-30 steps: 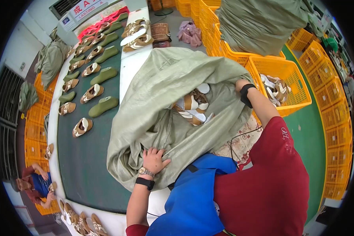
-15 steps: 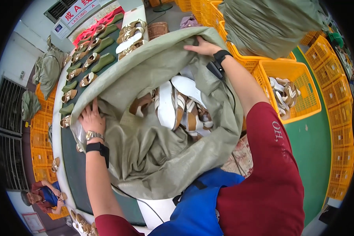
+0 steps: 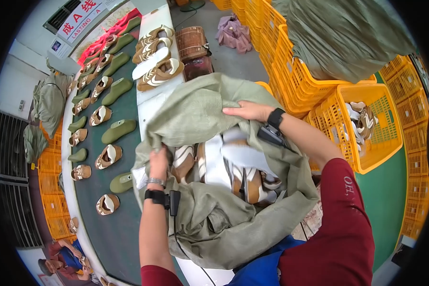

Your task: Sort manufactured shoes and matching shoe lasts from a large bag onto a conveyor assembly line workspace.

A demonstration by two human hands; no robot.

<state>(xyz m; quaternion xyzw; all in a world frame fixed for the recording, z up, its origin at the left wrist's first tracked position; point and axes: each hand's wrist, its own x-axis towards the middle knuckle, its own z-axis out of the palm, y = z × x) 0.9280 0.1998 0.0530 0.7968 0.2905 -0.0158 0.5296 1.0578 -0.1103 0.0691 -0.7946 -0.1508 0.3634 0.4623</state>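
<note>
Our left hand (image 3: pixel 158 164) meets the left rim of an olive-green sack (image 3: pixel 190 117), its grip indeterminable; brown-and-white sneakers (image 3: pixel 252 183) lie inside; our right hand (image 3: pixel 252 110) touches the far rim, closure equally unclear. Even outward tension, we judge, prevents sagging.

Bright light, strong edge distortion

"Are your maroon sleeves (image 3: pixel 338 229), either side of your blue apron (image 3: pixel 262 268), marked?"

"Your right bears pale lettering (image 3: pixel 348 183). Beyond the apron, black straps (image 3: pixel 155 195) with boxes (image 3: pixel 174 202) circle your wrists (image 3: pixel 265 113); your left adds a silver band (image 3: pixel 156 181)."
</note>
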